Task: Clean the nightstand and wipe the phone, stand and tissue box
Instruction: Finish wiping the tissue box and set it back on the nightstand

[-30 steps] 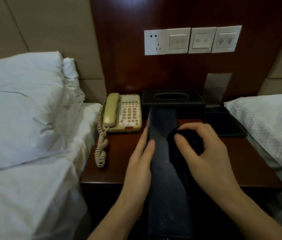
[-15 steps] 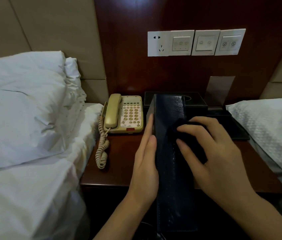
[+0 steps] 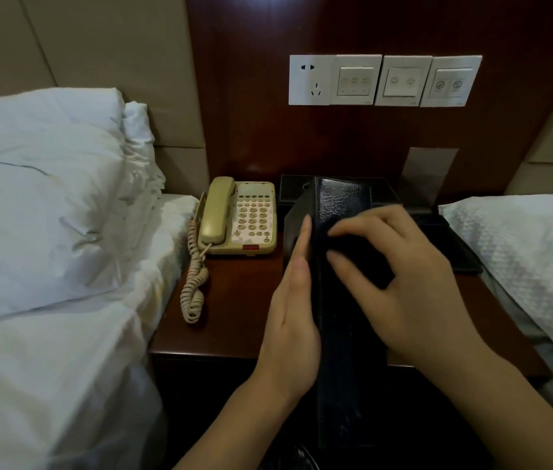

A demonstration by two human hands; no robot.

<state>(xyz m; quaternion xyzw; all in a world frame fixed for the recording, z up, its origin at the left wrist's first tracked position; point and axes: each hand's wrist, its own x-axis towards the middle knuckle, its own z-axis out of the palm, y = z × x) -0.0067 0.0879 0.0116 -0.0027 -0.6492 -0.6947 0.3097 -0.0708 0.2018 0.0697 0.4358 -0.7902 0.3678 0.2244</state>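
The person stands at the wooden counter (image 3: pixel 234 300) between two beds, holding a long black leather-look box (image 3: pixel 343 300) lifted over the counter's middle, its far end raised toward the wall. I take it for a tissue box, though its opening does not show. The left hand (image 3: pixel 293 310) lies flat along the box's left side, fingers straight and together, bracing it. The right hand (image 3: pixel 400 283) is on top of the box, fingers curled round a dark cloth (image 3: pixel 359 256) and pressing it against the upper face.

Left of the box, the cream corded phone (image 3: pixel 237 218) sits at the back of the counter with its handset in the cradle; its coiled cord (image 3: pixel 195 283) trails forward from the phone toward the counter's front edge. Behind the box's far end, against the wall, the edge of another black box or tray (image 3: pixel 292 188) shows. Right of the held box lies a flat black pad (image 3: pixel 461 252), and behind that an upright clear stand (image 3: pixel 429 174) leans near the wall. Above, on the dark wood panel, a row of white switch plates (image 3: pixel 383 79) is mounted. A white pillow (image 3: pixel 40 198) rests on the bed left of the counter.
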